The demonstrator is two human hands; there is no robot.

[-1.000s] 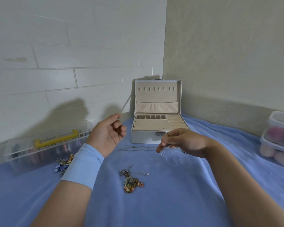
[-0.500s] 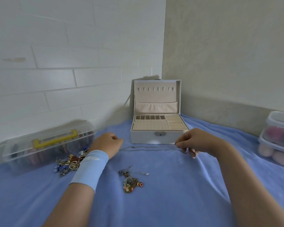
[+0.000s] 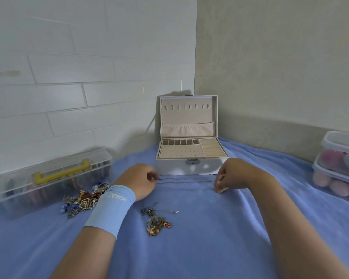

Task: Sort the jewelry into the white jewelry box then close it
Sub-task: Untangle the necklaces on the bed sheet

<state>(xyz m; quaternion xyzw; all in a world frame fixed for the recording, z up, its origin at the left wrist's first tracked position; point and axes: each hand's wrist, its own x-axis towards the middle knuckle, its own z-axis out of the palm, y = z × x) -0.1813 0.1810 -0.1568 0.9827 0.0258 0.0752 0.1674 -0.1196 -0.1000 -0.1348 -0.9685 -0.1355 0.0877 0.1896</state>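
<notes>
A white brick wall (image 3: 69,77) on the left meets a beige textured wall (image 3: 280,57) at the far corner. A blue cloth (image 3: 210,248) covers the near surface.

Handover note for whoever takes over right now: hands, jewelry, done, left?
Left hand: pinches the left end of the chain.
Right hand: fingers curled at the chain's right end, grip unclear.
Chain lies stretched on the cloth before the box. Big pile by the left wrist, small pile nearer.
Done: box open, tray looks empty.
Left: chain and both piles in, close lid.
</notes>
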